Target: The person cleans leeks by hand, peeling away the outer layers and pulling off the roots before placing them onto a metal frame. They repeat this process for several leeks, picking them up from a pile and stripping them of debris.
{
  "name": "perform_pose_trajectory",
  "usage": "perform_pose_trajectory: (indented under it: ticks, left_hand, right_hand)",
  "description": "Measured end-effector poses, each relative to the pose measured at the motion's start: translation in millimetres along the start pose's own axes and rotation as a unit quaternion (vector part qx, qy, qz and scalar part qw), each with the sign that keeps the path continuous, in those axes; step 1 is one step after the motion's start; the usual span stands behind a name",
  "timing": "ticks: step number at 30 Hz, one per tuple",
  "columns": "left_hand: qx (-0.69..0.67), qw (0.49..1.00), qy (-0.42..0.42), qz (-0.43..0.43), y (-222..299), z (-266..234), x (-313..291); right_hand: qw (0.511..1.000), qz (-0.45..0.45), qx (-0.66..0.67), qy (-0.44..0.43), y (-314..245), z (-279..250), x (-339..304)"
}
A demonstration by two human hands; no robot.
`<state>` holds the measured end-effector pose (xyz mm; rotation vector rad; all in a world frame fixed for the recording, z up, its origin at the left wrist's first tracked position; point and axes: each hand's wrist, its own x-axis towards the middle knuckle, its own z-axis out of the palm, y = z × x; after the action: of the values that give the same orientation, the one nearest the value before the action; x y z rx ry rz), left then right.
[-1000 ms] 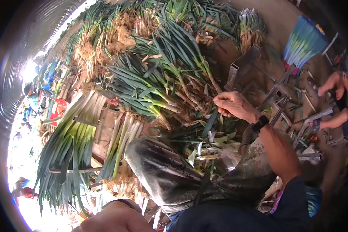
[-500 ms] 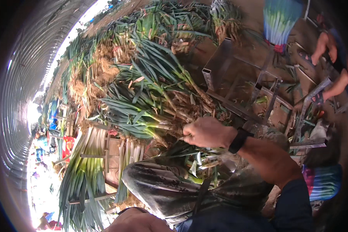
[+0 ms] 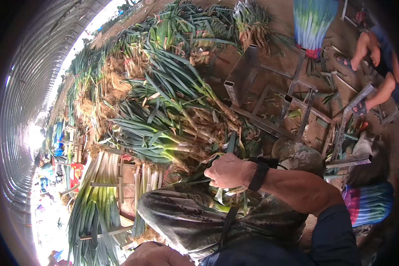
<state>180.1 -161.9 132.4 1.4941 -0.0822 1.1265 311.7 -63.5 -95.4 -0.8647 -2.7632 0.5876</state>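
Note:
My right hand (image 3: 228, 170), with a black band (image 3: 258, 176) round its wrist, is above my lap with its fingers curled closed. Thin green leaf strips show beside the fingertips, but what the fingers grip is hidden. Past it, a heap of untrimmed long green onions (image 3: 157, 135) lies with the brown, soil-covered root ends towards the hand. Part of my left hand or forearm (image 3: 157, 256) shows at the lower edge, its fingers out of sight. Loose leaf scraps (image 3: 219, 195) lie across my camouflage trousers (image 3: 175, 215).
Cleaned long green onions (image 3: 95, 195) rest on a metal rack at the left. Metal frames (image 3: 275, 126) stand on the dirt floor to the right. Wrapped bundles (image 3: 314, 26) (image 3: 368, 204) are at the far and near right. Another person's leg (image 3: 381, 95) shows at the right.
My right hand has drawn back from the root ends towards my lap, slightly down and left. The view has shifted a little; the onion heap looks the same.

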Motion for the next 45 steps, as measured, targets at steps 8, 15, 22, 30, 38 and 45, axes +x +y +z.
perform_pose_trajectory:
  ticks: [8,15,22,30,38,45]
  left_hand:
    - [0.029,0.997,0.01,-0.064,9.6,0.2,-3.0]
    - [0.025,0.997,-0.028,-0.067,11.5,-7.5,-7.1]
    - [0.004,1.0,-0.023,-0.021,0.5,-5.9,-8.0]
    - [-0.01,0.989,-0.144,-0.03,5.5,-23.8,2.0]
    - [-0.004,0.999,-0.034,0.025,-6.8,-2.9,-6.1]
    - [-0.028,0.994,-0.106,0.001,-11.5,-16.4,-3.2]
  right_hand:
    - [1.0,-0.005,0.01,-0.003,-0.7,3.0,-0.1]
    - [0.999,-0.001,0.039,-0.017,-1.6,1.4,2.1]
    - [0.999,-0.01,0.03,0.009,-0.3,8.5,1.1]
    - [1.0,-0.009,0.001,-0.006,-3.7,3.8,1.6]
    - [0.999,-0.002,0.001,-0.032,-3.9,1.7,2.9]
    - [0.999,-0.005,0.003,-0.037,-3.0,1.1,2.3]
